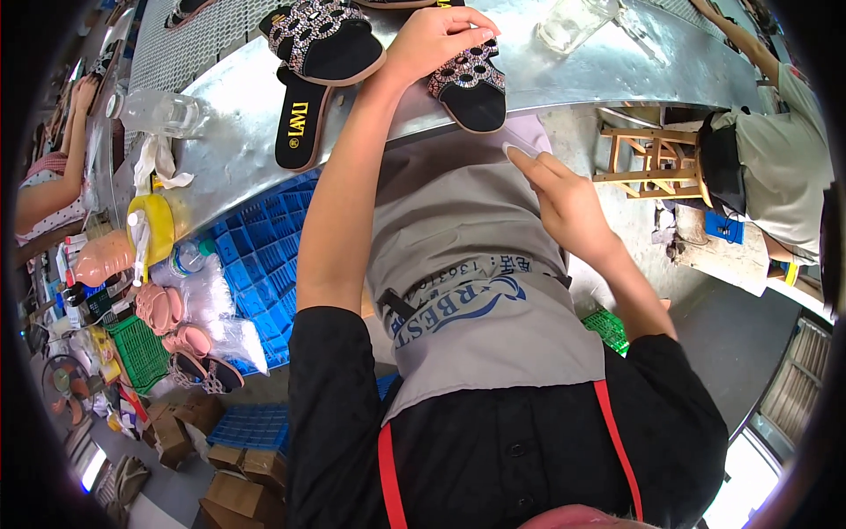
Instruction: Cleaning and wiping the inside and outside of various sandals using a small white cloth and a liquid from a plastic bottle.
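My left hand (pixel 438 40) reaches over the metal bench edge and is closed on a black slide sandal (pixel 473 101) with a jewelled cut-out strap, whose toe juts past the edge. My right hand (pixel 568 207) is held in front of the grey apron, below that sandal and apart from it. Its forefinger points toward the bench and the other fingers are curled; whatever they may hold is hidden. Left of my left wrist lies another jewelled sandal (pixel 339 53), partly covering a black sandal (pixel 301 119) with gold print on its insole.
On the bench (pixel 238 115) lie a clear plastic bottle (pixel 159 112) at left and a clear container (pixel 573 24) at far right. A yellow tape roll (pixel 159 227) hangs at the left edge. Below are blue plastic pallets (pixel 256 256). A person (pixel 784 159) and a wooden stool (pixel 652 163) are at right.
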